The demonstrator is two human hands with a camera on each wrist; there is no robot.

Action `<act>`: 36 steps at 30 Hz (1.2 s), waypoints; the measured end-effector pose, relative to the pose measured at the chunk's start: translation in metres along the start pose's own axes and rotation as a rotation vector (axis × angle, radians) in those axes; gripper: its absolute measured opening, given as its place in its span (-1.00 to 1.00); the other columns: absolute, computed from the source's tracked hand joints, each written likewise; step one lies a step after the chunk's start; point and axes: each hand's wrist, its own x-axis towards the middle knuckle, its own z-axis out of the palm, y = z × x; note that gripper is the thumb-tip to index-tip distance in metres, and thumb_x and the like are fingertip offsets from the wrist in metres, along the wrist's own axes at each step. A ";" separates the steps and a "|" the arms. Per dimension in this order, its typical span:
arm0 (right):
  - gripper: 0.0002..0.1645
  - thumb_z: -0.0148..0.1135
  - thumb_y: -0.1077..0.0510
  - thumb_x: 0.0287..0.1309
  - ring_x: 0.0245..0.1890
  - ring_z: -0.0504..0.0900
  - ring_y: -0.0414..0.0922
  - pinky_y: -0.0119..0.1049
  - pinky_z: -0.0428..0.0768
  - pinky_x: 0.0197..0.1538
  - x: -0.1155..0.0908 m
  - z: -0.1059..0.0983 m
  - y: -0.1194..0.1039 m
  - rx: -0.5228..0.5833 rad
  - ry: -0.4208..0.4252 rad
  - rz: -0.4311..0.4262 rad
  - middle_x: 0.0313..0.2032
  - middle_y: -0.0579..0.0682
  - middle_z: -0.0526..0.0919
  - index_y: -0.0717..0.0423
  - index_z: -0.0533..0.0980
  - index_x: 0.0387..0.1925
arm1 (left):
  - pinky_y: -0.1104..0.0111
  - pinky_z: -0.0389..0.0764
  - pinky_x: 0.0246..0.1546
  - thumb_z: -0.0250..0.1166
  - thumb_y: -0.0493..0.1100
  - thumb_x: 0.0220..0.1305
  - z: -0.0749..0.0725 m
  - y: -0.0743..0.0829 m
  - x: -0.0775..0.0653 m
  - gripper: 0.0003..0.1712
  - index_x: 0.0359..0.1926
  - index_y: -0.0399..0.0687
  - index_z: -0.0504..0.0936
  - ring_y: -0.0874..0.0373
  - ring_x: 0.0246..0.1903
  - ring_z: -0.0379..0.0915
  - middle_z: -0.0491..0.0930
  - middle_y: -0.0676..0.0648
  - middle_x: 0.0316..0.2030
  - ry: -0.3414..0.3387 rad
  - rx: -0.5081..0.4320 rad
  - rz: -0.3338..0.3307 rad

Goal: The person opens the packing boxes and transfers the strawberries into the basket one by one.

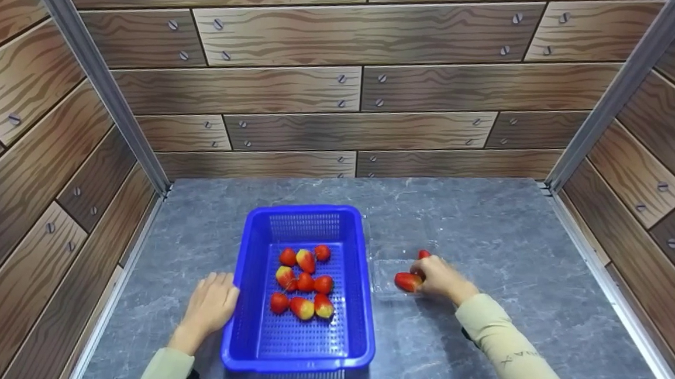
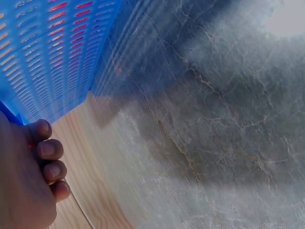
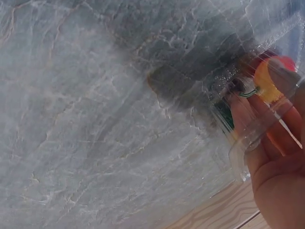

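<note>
A blue plastic basket [image 1: 297, 365] holds several small red-and-yellow fruits [image 1: 305, 261] in loose rows. At its left side, my left hand [image 1: 209, 302] grips the rim; the left wrist view shows the curled fingers [image 2: 51, 150] by the slotted basket wall [image 2: 57, 52]. To the right of the basket lies a clear plastic container [image 1: 387, 269]. My right hand [image 1: 440, 278] reaches down into it, pinching a red-and-yellow fruit [image 3: 268, 83] with a green stem. Another red fruit tip [image 1: 424, 254] shows just beyond the fingers. The hand partly hides the container's contents.
The grey marbled tabletop [image 1: 194, 227] is enclosed by wood-patterned panels at the back [image 1: 296, 93], left and right. Metal corner posts [image 1: 606, 106] join the panels, and metal strips [image 1: 617, 303] run along the table's sides.
</note>
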 end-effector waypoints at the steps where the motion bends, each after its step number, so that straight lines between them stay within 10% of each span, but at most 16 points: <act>1: -0.71 0.37 0.42 -0.31 -0.53 0.40 -0.15 -0.25 0.43 -0.43 0.000 0.001 0.000 0.003 0.007 -0.003 -0.51 0.05 0.58 0.29 0.64 -0.37 | 0.02 0.40 -0.25 -0.01 -0.25 0.30 0.000 0.000 0.000 -0.84 -0.38 -0.16 0.46 -0.16 -0.31 0.41 0.52 -0.18 -0.39 0.001 0.002 0.001; 36: -0.82 0.35 0.42 -0.33 -0.61 0.27 -0.20 -0.29 0.29 -0.51 -0.004 -0.004 -0.001 -0.065 0.066 -0.062 -0.64 -0.15 0.36 0.22 0.56 -0.55 | 0.04 0.37 -0.30 0.01 -0.25 0.30 0.001 0.000 -0.001 -0.85 -0.40 -0.16 0.45 -0.16 -0.34 0.40 0.47 -0.16 -0.45 0.031 0.022 0.020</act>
